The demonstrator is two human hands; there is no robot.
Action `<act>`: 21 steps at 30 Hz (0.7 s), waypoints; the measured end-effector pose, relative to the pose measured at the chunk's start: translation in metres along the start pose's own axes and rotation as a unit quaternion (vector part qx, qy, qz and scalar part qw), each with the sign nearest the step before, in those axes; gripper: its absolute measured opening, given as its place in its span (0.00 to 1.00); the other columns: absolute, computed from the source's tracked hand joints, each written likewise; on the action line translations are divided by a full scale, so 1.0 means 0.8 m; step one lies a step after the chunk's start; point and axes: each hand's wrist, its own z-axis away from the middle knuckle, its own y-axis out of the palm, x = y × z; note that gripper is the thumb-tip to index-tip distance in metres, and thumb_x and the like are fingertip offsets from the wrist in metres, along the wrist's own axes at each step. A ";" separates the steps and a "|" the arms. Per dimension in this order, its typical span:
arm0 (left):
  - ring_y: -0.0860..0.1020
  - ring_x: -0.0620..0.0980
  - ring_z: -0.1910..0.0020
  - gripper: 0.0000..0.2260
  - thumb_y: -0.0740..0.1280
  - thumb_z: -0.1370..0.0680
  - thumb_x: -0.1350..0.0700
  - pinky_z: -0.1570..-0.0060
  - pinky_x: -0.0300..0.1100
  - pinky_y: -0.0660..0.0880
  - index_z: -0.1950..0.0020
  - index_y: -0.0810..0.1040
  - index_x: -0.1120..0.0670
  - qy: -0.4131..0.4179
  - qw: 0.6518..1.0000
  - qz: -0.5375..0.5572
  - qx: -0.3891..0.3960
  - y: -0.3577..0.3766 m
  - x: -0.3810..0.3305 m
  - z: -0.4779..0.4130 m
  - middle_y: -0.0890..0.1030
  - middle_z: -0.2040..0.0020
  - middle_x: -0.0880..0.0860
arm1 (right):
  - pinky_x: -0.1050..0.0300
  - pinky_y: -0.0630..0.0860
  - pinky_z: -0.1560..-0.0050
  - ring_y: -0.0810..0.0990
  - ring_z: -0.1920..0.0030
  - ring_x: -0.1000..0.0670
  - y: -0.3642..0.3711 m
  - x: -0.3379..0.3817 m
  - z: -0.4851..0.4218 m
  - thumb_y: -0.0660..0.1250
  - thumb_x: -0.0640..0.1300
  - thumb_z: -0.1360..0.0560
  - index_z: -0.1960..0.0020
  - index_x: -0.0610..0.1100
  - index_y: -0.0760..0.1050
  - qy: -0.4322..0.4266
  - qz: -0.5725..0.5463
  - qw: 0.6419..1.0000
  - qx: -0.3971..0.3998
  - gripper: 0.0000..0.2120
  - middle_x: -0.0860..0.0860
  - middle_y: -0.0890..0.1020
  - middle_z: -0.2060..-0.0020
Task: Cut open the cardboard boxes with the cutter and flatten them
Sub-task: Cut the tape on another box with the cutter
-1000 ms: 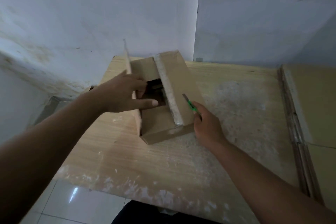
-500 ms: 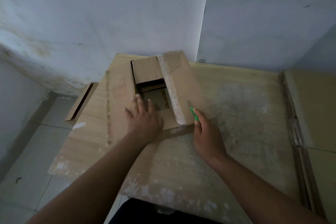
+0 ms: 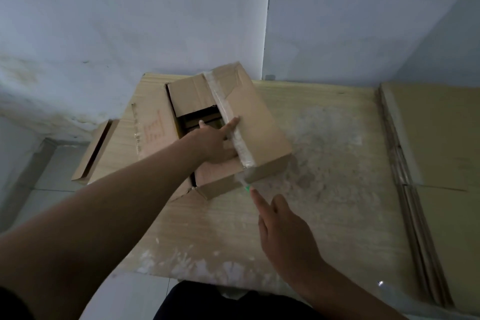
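1. Head view: the cardboard box (image 3: 262,132) sits on the far left part of the wooden table (image 3: 324,163), with its left top flap folded out.
2. The left hand (image 3: 210,143) presses on the box top, fingers straight, beside the tape strip (image 3: 240,143).
3. The right hand (image 3: 283,231) grasps the green cutter (image 3: 247,188), whose tip is at the box's taped near edge.
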 end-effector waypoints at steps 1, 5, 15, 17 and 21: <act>0.57 0.69 0.20 0.40 0.56 0.20 0.29 0.25 0.59 0.62 0.23 0.27 0.33 0.010 1.000 0.001 0.000 0.002 0.002 -0.002 0.50 0.17 0.63 | 0.59 0.61 0.79 0.69 0.77 0.51 0.000 0.001 -0.003 0.67 0.43 0.27 0.29 0.49 0.74 0.011 -0.002 1.000 -0.003 0.26 0.50 0.71 0.61; 0.55 0.67 0.19 0.42 0.55 0.24 0.24 0.23 0.61 0.61 0.27 0.24 0.28 0.021 1.000 0.006 0.009 0.007 0.017 -0.016 0.58 0.16 0.56 | 0.59 0.63 0.77 0.64 0.75 0.53 -0.002 -0.002 -0.015 0.68 0.42 0.24 0.25 0.50 0.69 0.058 -0.018 0.998 0.012 0.27 0.49 0.71 0.58; 0.74 0.60 0.31 0.41 0.58 0.20 0.29 0.28 0.52 0.69 0.22 0.29 0.32 0.043 0.997 0.062 -0.011 0.000 0.015 -0.002 0.67 0.20 0.53 | 0.58 0.65 0.75 0.66 0.73 0.52 -0.026 -0.025 -0.008 0.68 0.38 0.24 0.25 0.51 0.69 0.089 -0.027 0.995 0.031 0.29 0.50 0.71 0.58; 0.75 0.59 0.32 0.41 0.57 0.21 0.29 0.29 0.51 0.69 0.22 0.28 0.32 0.043 0.997 0.068 -0.010 -0.003 0.015 -0.001 0.68 0.20 0.53 | 0.59 0.65 0.73 0.69 0.71 0.52 -0.036 -0.047 -0.001 0.63 0.40 0.20 0.23 0.52 0.66 0.133 -0.053 0.989 0.020 0.26 0.51 0.70 0.57; 0.76 0.59 0.33 0.42 0.57 0.21 0.29 0.31 0.51 0.70 0.23 0.27 0.32 0.037 0.997 0.073 0.001 -0.004 0.014 -0.002 0.67 0.20 0.54 | 0.63 0.60 0.74 0.67 0.72 0.55 -0.049 -0.075 0.007 0.61 0.40 0.20 0.24 0.52 0.68 0.154 -0.091 0.984 -0.004 0.25 0.54 0.67 0.61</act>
